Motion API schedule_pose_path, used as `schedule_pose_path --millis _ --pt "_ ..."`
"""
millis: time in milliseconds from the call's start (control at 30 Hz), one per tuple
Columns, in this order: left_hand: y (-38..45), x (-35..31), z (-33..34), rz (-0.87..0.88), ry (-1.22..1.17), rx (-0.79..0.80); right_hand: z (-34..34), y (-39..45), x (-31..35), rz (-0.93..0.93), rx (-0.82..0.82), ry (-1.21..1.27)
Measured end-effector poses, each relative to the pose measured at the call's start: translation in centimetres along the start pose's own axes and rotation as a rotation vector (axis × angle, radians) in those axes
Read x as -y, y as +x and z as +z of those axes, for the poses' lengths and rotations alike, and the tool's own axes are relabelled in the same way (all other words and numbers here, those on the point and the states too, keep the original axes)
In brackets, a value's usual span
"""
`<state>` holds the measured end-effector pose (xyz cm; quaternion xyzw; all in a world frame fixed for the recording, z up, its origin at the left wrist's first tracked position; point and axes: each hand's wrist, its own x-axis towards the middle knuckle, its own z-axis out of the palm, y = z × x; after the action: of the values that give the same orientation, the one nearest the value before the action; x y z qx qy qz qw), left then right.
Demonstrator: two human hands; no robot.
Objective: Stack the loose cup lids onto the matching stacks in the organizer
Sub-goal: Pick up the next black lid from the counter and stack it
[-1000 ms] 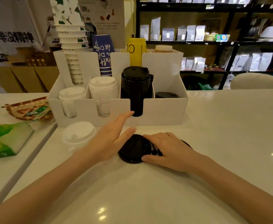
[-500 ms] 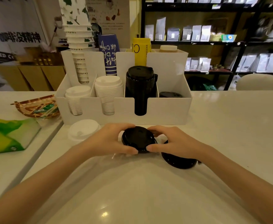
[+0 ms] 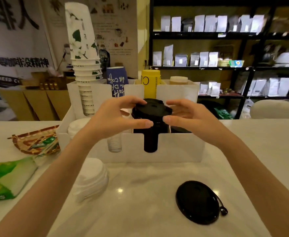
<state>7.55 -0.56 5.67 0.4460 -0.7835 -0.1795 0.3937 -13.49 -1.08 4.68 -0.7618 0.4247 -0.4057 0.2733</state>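
Note:
A black cup lid (image 3: 152,108) is held between my left hand (image 3: 116,117) and my right hand (image 3: 190,117), right above the black lid stack (image 3: 150,141) in the white organizer (image 3: 179,147). Both hands pinch the lid's rim from its two sides. A second black lid (image 3: 197,201) with a small tab lies flat on the counter at the front right. A short pile of white lids (image 3: 92,178) sits on the counter at the front left. My left hand hides most of the white lid stacks in the organizer; a slot shows one (image 3: 114,144).
Tall paper cup stacks (image 3: 84,65), a blue cup (image 3: 117,81) and a yellow cup (image 3: 150,82) stand in the organizer's back row. A woven tray (image 3: 32,141) and a green packet (image 3: 5,177) lie at the left. Dark shelves with bags fill the background.
Both hands took a black lid off the counter and raised it to the top of the black stack in the organizer. The other black lid stayed on the counter.

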Motion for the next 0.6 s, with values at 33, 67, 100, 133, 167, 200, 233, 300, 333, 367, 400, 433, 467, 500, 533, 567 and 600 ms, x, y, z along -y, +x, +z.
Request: schedule_pose_path --millis 33,67,100,133,167,200,233,300,333,367,400,433,467,500,533,567,600 --pt "0.5 -0.1 0.0 0.008 -0.011 -0.042 0.0 0.4 0.1 -0.013 -0.039 0.032" --pt "1.1 -0.2 0.1 0.023 -0.019 -0.091 -0.1 1.0 0.1 -0.025 -0.089 0.073" --pt "1.7 -0.1 0.2 0.039 -0.029 -0.136 -0.2 1.5 0.0 -0.037 -0.143 0.117" --pt "2.3 0.0 0.4 0.049 -0.036 -0.172 -0.2 2.1 -0.2 -0.051 -0.190 0.152" --pt "2.8 0.1 0.7 0.053 -0.043 -0.198 -0.2 2.5 -0.4 -0.063 -0.226 0.172" --pt "3.2 0.4 0.9 0.050 -0.051 -0.220 -0.1 2.9 -0.7 -0.067 -0.257 0.175" --pt "3.7 0.8 1.2 0.042 -0.061 -0.243 0.0 3.3 -1.1 -0.063 -0.289 0.168" --pt "4.3 1.6 1.8 0.038 -0.059 -0.289 0.4 3.9 -1.9 -0.054 -0.342 0.146" --pt "4.5 1.9 2.2 0.044 -0.046 -0.305 0.6 4.1 -2.4 -0.051 -0.352 0.133" --pt "4.7 2.2 2.6 0.049 -0.031 -0.318 0.9 4.3 -2.8 -0.046 -0.354 0.117" --pt "4.9 2.6 2.9 0.045 -0.014 -0.327 1.1 4.6 -3.3 -0.036 -0.350 0.100" --pt "5.1 2.8 3.3 0.034 0.006 -0.334 1.4 4.8 -3.7 -0.025 -0.338 0.085" --pt "5.2 3.0 3.6 0.019 0.030 -0.338 1.5 5.0 -4.0 -0.015 -0.320 0.075" --pt "5.3 3.2 3.9 0.008 0.056 -0.339 1.8 5.1 -4.3 -0.010 -0.300 0.064" --pt "5.4 3.4 4.1 -0.002 0.080 -0.333 2.0 5.2 -4.6 -0.007 -0.283 0.050" --pt "5.4 3.5 4.3 -0.013 0.100 -0.322 2.1 5.2 -4.8 -0.002 -0.269 0.040" --pt "5.4 3.6 4.4 -0.026 0.115 -0.309 2.2 5.2 -5.0 0.003 -0.255 0.037"
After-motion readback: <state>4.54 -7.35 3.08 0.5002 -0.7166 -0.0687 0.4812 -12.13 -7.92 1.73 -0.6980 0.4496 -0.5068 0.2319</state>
